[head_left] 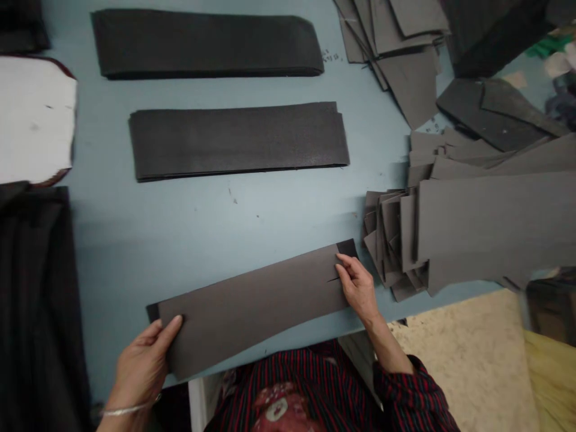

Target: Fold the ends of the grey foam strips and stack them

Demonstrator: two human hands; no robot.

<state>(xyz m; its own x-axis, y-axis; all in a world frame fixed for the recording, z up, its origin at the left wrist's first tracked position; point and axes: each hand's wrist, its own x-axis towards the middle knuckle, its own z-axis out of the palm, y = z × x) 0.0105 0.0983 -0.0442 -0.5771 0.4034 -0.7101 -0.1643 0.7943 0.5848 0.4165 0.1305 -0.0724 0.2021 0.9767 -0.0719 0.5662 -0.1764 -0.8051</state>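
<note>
Between my two hands stretches a long dark grey strip (pixel 256 300) of thin sheet material, lying at a slant by the table's front edge. Black corners show from beneath it at both ends. My left hand (pixel 146 354) pinches the strip's left end, thumb on top and fingers partly hidden below. At the other end my right hand (pixel 357 285) grips the strip with thumb and forefinger together, close to a short dark line on its surface. Whether the black ends belong to a second layer I cannot tell for certain.
Two neat stacks of black strips, a nearer one (pixel 238 141) and a farther one (pixel 207 45), lie on the blue table (pixel 216 222). Loose grey pieces (pixel 495 222) pile up at right. Dark folded material (pixel 38 288) and a white panel (pixel 33 120) occupy the left.
</note>
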